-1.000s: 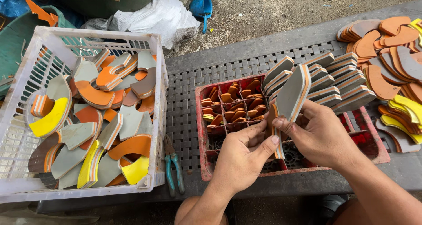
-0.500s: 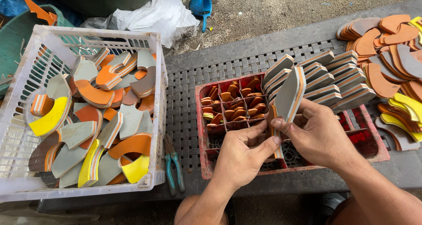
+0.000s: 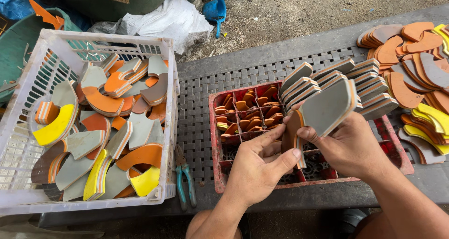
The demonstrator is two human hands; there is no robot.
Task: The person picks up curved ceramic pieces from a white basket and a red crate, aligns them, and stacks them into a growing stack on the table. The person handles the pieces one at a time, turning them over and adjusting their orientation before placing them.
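- Nearest us, our left hand (image 3: 255, 166) pinched a curved orange foam strip (image 3: 293, 136) between thumb and fingers.
- Our right hand (image 3: 348, 145) gripped a flat grey foam piece (image 3: 327, 108) beside it, above the red plastic crate (image 3: 215, 141).
- Farther left stood a white plastic basket (image 3: 170, 103) of offcuts.

Soft even daylight — sharp focus, faint shadows, slight wide-angle stretch.

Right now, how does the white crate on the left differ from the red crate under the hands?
The white crate is larger and holds big curved grey, orange and yellow pieces heaped loosely. The red crate is smaller, with small orange pieces in its left compartments and grey slabs standing in rows on the right. Both are slotted plastic crates on the same dark bench.
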